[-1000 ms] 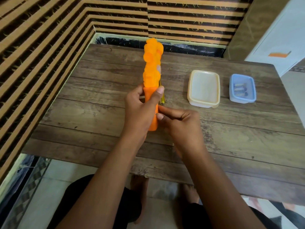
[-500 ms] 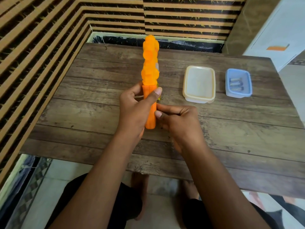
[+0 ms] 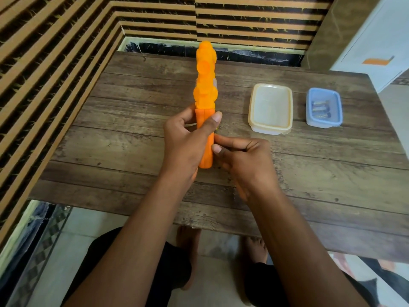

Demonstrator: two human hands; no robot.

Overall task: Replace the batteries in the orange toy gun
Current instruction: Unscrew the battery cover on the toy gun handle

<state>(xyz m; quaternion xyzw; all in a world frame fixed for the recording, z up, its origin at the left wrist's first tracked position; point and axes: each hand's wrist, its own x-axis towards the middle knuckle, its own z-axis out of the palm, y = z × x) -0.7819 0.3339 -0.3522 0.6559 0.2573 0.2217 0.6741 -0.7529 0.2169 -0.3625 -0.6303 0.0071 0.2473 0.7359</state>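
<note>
Near the middle of the wooden surface [image 3: 132, 140], the left grip [image 3: 186, 147] wraps the handle of the orange toy gun [image 3: 204, 85], thumb across its front, barrel pointing toward the far edge. The gun looks like hollow moulded plastic: light, stiff and rather smooth, so the handle is the sound place to hold it, and its lumpy barrel offers a second purchase. The battery cover is probably thin and could crack if forced. The right grip [image 3: 243, 160] is narrow, fingers curled, with thumb and forefinger tips against the handle's right side. I cannot tell whether they pinch a cover, a tool or nothing.

Toward the right edge stand a cream-rimmed plastic box [image 3: 270, 126], with nothing visible inside, and beyond it a blue plastic box [image 3: 324, 124] holding the batteries [image 3: 320, 109].

Count: one gun, two boxes and what look like three batteries, small, hard and apt to roll.
</note>
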